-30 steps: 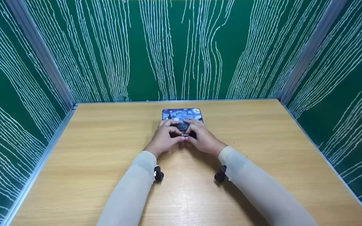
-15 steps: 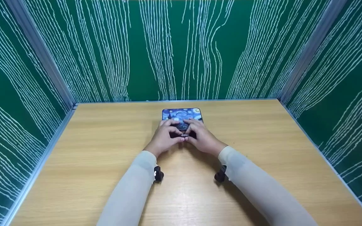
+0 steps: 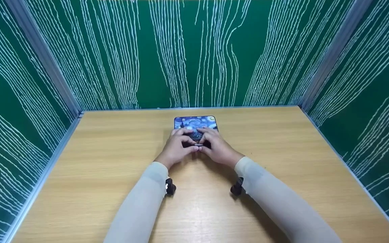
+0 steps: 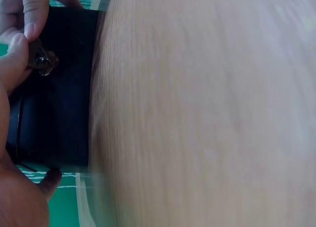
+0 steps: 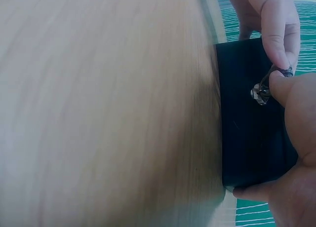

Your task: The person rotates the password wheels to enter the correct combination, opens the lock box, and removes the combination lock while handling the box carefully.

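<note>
A box with a blue swirling painted lid (image 3: pixel 196 122) and plain black sides (image 4: pixel 59 113) rests on the table. On its front face is a metal hasp (image 5: pixel 258 94), with the shackle of a small padlock (image 4: pixel 35 53) passing through it. My left hand (image 3: pixel 177 148) pinches the padlock from the left between thumb and index finger, its other fingers lying along the box's side and lid. From the right, my right hand (image 3: pixel 217 148) pinches it the same way, thumb tips almost meeting in front. The fingertips cover most of the padlock's body.
The wooden table (image 3: pixel 113 141) reaches back to a green wall (image 3: pixel 154 74) with white wavy lines, close behind the box. Similar panels stand at both sides, joined by grey metal posts (image 3: pixel 336 54). A small dark camera sits on each wrist.
The box and both arms hold their places. Only slight movement of the fingertips shows around the padlock.
</note>
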`<action>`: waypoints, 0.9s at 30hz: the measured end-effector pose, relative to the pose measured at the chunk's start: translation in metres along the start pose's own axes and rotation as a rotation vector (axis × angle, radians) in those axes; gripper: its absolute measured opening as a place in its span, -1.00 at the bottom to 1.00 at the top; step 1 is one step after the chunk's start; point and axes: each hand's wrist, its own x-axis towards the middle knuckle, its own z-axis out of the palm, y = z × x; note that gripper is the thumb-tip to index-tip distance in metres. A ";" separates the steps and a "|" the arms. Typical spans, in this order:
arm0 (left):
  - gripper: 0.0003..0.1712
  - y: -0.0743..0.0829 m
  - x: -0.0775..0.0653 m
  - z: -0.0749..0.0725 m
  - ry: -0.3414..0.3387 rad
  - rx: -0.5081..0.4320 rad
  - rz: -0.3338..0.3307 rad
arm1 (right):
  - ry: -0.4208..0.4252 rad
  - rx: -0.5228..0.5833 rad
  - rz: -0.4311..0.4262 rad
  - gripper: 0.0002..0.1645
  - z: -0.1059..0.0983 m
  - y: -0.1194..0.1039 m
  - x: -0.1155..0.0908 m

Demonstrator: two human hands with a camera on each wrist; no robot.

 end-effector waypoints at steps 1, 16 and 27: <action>-0.85 0.000 0.000 0.000 0.001 0.001 0.005 | 0.002 -0.002 -0.006 -0.86 0.000 0.000 0.000; -0.81 -0.001 0.001 0.001 -0.002 0.002 0.011 | 0.003 -0.006 -0.003 -0.84 0.001 0.001 0.000; -0.83 -0.001 0.000 0.000 0.002 -0.008 -0.005 | -0.005 0.005 0.010 -0.85 0.001 0.001 0.001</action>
